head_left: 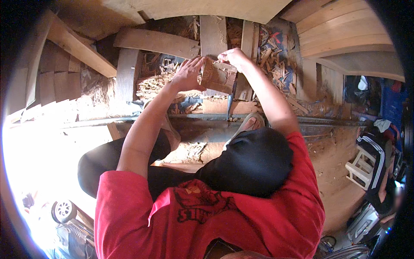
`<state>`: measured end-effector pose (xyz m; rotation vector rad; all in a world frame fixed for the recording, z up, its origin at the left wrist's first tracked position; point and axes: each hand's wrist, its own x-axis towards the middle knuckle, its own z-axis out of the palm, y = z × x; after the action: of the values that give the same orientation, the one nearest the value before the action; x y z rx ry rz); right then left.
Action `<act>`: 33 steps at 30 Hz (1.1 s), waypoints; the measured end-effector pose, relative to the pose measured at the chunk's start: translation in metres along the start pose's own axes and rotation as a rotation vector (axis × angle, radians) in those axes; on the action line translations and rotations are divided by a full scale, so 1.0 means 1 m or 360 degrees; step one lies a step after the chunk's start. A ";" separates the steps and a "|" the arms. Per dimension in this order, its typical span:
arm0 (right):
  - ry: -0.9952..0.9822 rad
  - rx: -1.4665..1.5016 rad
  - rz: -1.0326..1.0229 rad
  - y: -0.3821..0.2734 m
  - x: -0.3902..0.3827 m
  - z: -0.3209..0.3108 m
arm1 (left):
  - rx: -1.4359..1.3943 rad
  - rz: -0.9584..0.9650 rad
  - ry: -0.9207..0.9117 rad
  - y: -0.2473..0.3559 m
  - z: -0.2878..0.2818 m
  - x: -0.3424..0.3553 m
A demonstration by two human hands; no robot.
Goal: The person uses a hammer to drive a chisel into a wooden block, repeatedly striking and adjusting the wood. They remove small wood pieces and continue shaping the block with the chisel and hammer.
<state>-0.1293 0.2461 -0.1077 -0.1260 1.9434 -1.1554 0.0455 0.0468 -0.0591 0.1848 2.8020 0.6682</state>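
A short rough wooden block [219, 77] sits in front of me over a plank. My left hand [189, 74] grips its left end, thumb at the near side and fingers reaching over the far side. At the block's far right edge, my right hand [233, 59] is closed with its fingers curled; whatever it pinches is hidden or too small to make out. Under the block runs an upright grey-brown plank [213, 36]. Wood chips [157, 86] lie to the left of my left hand.
A loose board [157, 42] lies at the far left, with a slanted beam [82, 47] beyond it. More splinters [274, 60] are heaped to the right. A dark rail [198, 125] crosses before my feet. At right, a person sits near a white stool [361, 167].
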 end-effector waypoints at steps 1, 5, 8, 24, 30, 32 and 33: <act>0.0015 0.0109 0.0055 0.006 0.001 -0.001 | 0.0024 -0.0010 -0.0049 0.000 -0.003 0.002; 0.0112 0.1289 -0.0167 0.021 -0.013 -0.020 | 0.0085 0.0102 -0.0115 0.000 -0.013 0.010; 0.0572 0.1728 -0.0398 0.002 -0.060 -0.046 | 0.0139 0.0142 -0.0166 0.000 -0.018 0.015; 0.0642 -0.1218 -0.0887 0.037 -0.185 0.021 | -0.1233 -0.1031 0.0753 0.042 0.074 -0.035; 0.0757 -0.1191 -0.0771 0.033 -0.181 0.032 | -0.0829 -0.1009 0.1017 0.079 0.072 -0.025; 0.0663 -0.0839 -0.0896 0.033 -0.179 0.033 | -0.0775 -0.1024 0.1107 0.088 0.051 -0.017; 0.0542 -0.0660 -0.0899 0.035 -0.178 0.035 | -0.0633 -0.0978 0.1133 0.091 0.037 -0.010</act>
<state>0.0194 0.3266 -0.0326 -0.7849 2.5291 -1.1518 0.0710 0.1411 -0.0471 -1.1386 2.9616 1.2685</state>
